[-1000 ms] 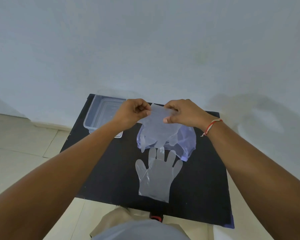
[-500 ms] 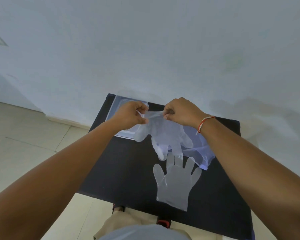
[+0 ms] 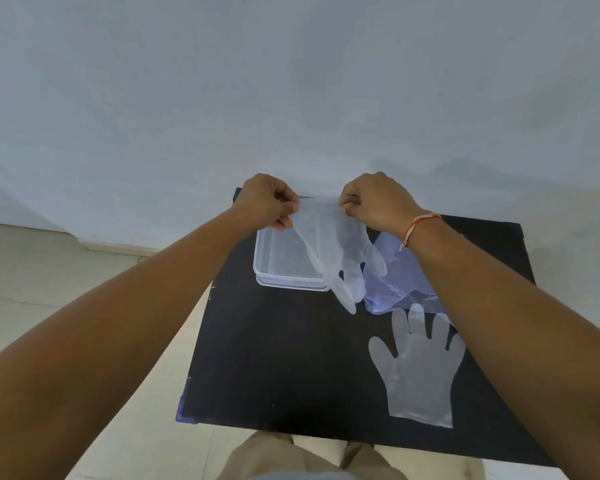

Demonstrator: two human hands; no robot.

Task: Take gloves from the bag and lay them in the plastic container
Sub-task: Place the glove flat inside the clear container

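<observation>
Plain pale grey-blue wall (image 3: 291,81) fills upper half of frame, faint smudges, soft shadow at right. Beige tiled floor (image 3: 32,265) at left and bottom, light skirting along wall base. Black square surface (image 3: 274,358) centre-right, against wall. Even, diffuse light.

— What is the glove (image 3: 336,251) made of?
— Thin, see-through plastic, soft and a bit cloudy, like the flat glove (image 3: 420,372) down there.
— And the box (image 3: 281,261)?
— Clear hard plastic — smooth and shiny. The bag (image 3: 395,282) is thin purple plastic, wrinkly and glossy.
— The surface (image 3: 274,358)?
— Black and dull, not shiny.
</observation>
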